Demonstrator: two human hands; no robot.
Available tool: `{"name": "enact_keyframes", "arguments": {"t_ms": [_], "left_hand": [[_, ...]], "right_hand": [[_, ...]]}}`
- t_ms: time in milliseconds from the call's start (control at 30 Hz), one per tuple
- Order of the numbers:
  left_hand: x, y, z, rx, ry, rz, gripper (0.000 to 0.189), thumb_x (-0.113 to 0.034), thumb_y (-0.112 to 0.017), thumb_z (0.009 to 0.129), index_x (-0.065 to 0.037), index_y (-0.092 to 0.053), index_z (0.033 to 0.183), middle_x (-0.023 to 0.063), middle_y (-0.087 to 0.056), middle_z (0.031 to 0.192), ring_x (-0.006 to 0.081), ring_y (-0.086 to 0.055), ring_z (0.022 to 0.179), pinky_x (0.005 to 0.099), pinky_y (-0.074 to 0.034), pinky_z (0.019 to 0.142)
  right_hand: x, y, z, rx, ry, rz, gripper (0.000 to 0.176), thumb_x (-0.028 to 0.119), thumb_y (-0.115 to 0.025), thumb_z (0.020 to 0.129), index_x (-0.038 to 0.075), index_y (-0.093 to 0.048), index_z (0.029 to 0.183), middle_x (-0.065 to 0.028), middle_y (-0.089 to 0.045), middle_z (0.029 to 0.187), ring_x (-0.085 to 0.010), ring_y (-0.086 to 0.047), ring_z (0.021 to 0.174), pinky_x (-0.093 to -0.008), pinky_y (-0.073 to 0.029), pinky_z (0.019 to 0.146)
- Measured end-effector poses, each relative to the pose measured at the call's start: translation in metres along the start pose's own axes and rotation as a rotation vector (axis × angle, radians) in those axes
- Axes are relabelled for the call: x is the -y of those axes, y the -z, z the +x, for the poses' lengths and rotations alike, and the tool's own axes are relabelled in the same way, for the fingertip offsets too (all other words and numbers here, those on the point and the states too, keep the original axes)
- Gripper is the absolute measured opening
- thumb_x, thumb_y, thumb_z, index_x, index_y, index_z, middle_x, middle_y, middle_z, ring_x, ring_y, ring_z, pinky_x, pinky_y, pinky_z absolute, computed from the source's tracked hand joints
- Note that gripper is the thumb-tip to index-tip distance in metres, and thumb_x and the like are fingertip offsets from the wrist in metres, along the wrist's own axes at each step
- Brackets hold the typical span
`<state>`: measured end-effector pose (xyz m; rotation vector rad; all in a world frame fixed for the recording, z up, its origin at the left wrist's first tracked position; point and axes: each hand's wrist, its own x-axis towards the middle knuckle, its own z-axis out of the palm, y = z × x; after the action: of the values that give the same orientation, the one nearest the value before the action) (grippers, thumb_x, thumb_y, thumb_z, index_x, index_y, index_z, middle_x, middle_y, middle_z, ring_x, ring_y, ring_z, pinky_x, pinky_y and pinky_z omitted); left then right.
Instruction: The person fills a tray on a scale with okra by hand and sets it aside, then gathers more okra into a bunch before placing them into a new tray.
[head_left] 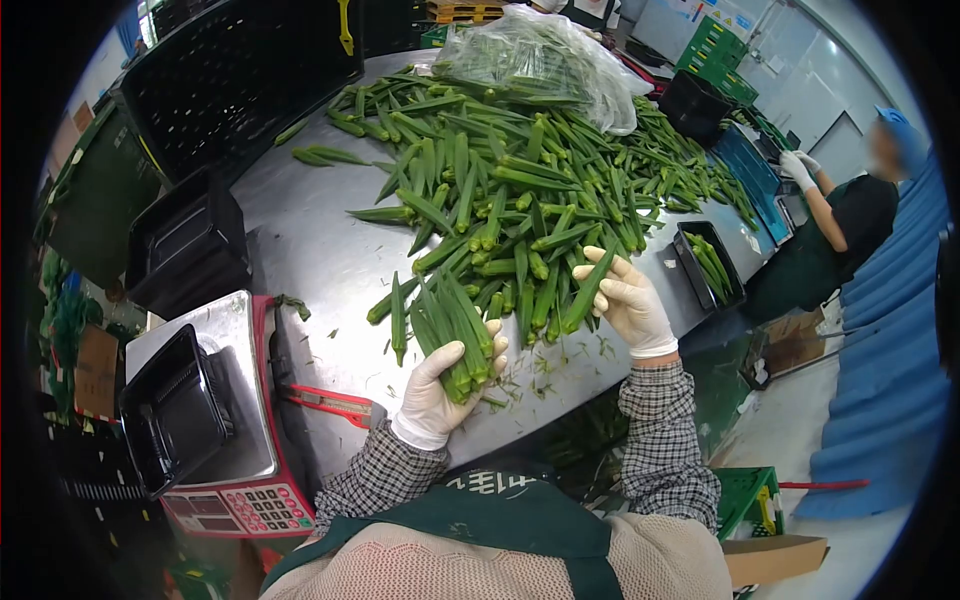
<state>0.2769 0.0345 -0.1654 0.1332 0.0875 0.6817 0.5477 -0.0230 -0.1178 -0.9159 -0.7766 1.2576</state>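
My left hand [438, 385], in a white glove, is closed around a bunch of okra [452, 335] with the tips pointing away from me. In my right hand [632, 305], also gloved, a single okra pod [588, 292] is held between thumb and fingers. Both hands are over the near side of a metal table [320, 250]. Just beyond them spreads a large heap of loose okra [500, 190]. One loose pod [398, 318] lies beside the left bunch. Small green scraps [540, 368] are scattered between my hands.
A scale [245, 420] with a black tray [180, 410] stands at left, near a red-handled tool [325, 400]. Stacked black trays [185, 240] sit behind it. A tray of okra [712, 265] is at right, near a co-worker [850, 215]. A plastic bag [540, 65] covers the far heap.
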Motion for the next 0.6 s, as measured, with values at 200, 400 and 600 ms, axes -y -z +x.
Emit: {"name": "enact_keyframes", "arguments": {"t_ms": [200,400,600], "left_hand": [[0.001,0.001,0.0,-0.013,0.017,0.046,0.045,-0.008,-0.052,0.086,0.005,-0.038,0.126,0.024,-0.049,0.123,0.0333,-0.054,0.109,0.0425,-0.049,0.092],[0.002,0.0,-0.001,-0.004,0.06,0.107,0.046,-0.012,-0.054,0.087,0.004,-0.038,0.127,0.022,-0.05,0.122,0.031,-0.055,0.108,0.0406,-0.049,0.091],[0.008,-0.007,-0.003,-0.006,0.045,0.384,0.049,-0.022,-0.064,0.083,0.001,-0.044,0.122,0.0118,-0.058,0.105,0.0201,-0.059,0.093,0.0296,-0.049,0.08]], "right_hand": [[-0.007,-0.004,-0.003,0.135,-0.015,0.254,0.051,0.002,-0.053,0.083,-0.003,-0.038,0.131,-0.0191,-0.058,0.111,-0.0101,-0.054,0.065,-0.0218,-0.045,0.06],[-0.009,-0.017,-0.002,0.217,-0.021,0.292,0.051,0.001,-0.051,0.083,-0.003,-0.036,0.132,-0.0186,-0.06,0.108,-0.0088,-0.054,0.063,-0.0215,-0.044,0.058],[-0.022,-0.093,0.003,0.215,-0.204,-0.246,0.043,0.001,-0.046,0.086,-0.003,-0.041,0.128,-0.0128,-0.061,0.106,-0.0044,-0.048,0.062,-0.0172,-0.041,0.056]]}}
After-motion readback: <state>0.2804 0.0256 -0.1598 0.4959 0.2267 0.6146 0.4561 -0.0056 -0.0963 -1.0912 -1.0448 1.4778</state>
